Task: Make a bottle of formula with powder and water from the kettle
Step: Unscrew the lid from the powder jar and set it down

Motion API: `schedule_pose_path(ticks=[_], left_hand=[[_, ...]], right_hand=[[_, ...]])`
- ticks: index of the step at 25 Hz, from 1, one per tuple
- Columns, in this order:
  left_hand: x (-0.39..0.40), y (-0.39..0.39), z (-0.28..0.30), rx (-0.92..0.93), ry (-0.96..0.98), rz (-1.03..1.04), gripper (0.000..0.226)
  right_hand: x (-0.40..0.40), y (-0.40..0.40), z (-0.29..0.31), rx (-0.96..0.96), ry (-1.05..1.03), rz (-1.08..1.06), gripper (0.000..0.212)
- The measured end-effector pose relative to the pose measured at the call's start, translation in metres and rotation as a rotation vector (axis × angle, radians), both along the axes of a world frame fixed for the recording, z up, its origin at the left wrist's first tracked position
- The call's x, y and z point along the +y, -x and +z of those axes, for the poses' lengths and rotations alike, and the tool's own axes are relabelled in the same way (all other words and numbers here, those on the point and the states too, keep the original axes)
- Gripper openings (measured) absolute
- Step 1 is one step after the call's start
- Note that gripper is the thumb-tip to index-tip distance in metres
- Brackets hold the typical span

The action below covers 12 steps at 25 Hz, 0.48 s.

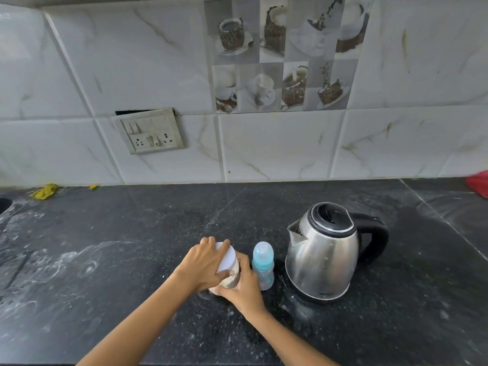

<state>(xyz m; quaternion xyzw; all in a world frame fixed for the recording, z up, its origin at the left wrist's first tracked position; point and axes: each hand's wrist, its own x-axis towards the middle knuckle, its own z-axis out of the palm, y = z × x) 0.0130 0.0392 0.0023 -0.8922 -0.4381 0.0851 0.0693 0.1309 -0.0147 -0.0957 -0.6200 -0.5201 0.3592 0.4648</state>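
A clear powder jar with a white lid stands on the black counter in the middle. My left hand wraps over the lid from the left. Around the jar's body from the right goes my right hand. Pale powder shows through the jar wall. Just right of the jar a small baby bottle with a blue collar and a clear cap stands upright. Further right sits a steel kettle with a black lid and handle, spout facing left.
A tiled wall with a switch and socket plate rises behind the counter. A yellow cloth lies at the back left and something red at the far right edge. White smears mark the counter's left side.
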Motion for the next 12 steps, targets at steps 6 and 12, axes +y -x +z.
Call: schedule_pose_path(ticks=[6, 12], left_hand=[[-0.009, -0.015, 0.028, -0.029, -0.026, 0.343, 0.074], [0.006, 0.006, 0.033, -0.097, 0.386, 0.096, 0.098]], right_hand=[[-0.008, 0.01, 0.0, -0.072, -0.007, -0.1, 0.087], [-0.005, 0.007, 0.003, -0.128, 0.008, -0.093, 0.091]])
